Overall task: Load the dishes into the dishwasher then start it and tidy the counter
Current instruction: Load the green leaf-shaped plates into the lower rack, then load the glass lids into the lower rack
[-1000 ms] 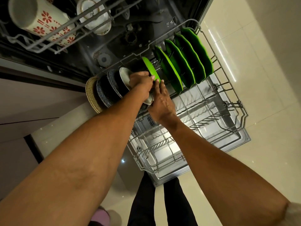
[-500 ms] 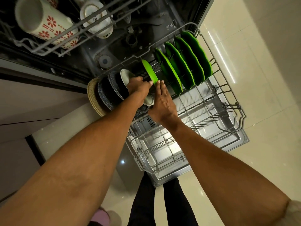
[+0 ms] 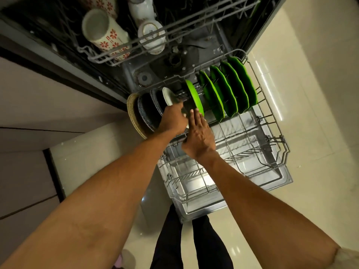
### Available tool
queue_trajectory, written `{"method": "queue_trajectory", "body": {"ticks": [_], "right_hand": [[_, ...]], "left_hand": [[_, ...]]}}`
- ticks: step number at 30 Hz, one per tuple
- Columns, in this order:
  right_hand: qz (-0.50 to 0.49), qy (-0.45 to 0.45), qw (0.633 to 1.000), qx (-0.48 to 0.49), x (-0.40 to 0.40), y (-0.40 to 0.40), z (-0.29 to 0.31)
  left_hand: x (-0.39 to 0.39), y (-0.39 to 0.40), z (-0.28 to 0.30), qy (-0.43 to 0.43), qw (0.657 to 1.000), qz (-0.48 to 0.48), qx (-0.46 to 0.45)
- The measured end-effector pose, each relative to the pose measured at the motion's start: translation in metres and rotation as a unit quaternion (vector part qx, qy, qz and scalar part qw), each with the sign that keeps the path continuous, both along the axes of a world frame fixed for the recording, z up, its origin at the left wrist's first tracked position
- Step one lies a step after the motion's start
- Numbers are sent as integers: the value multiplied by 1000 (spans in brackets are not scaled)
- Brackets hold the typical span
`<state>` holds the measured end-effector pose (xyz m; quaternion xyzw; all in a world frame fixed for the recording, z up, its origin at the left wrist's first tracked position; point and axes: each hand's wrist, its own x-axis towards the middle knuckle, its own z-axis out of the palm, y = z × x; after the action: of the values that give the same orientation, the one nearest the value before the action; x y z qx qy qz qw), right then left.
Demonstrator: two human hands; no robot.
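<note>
The lower rack (image 3: 272,121) of the open dishwasher is pulled out below me. Several green plates (image 3: 229,94) stand on edge at its far right. Dark speckled plates (image 3: 145,109) and a woven mat (image 3: 132,113) stand at the far left. My left hand (image 3: 172,119) grips a small white bowl (image 3: 168,97) next to the dark plates. My right hand (image 3: 200,134) lies with straight fingers against a small green plate (image 3: 194,98) standing beside the bowl.
The upper rack (image 3: 155,37) holds a white mug with red flowers (image 3: 104,33) and other white cups (image 3: 151,33). The near half of the lower rack shows bare wire tines. Beige cabinet fronts are on the left, glossy tile floor on the right, my legs below.
My view has tilted up a little, showing more of the upper rack. Both hands stay at the bowl and small green plate, shifted only slightly.
</note>
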<state>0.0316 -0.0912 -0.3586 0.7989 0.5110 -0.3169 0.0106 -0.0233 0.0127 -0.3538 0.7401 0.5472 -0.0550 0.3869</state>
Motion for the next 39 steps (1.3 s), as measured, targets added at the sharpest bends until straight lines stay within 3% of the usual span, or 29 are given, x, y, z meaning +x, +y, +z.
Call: {"method": "queue_trajectory", "body": {"ticks": [4, 11, 20, 29, 39], "right_hand": [[39, -23, 999, -2, -12, -10, 31], [107, -19, 992, 64, -64, -22, 107], [192, -30, 970, 146, -192, -14, 212], [259, -32, 927, 268, -368, 50, 351], [376, -4, 835, 402, -558, 104, 500]], "left_hand": [[-34, -17, 29, 20, 987, -154, 49], [-112, -47, 102, 99, 962, -220, 127], [-260, -53, 231, 171, 946, -148, 233], [-456, -45, 359, 148, 943, -25, 298], [-639, -19, 492, 125, 898, 132, 400]]}}
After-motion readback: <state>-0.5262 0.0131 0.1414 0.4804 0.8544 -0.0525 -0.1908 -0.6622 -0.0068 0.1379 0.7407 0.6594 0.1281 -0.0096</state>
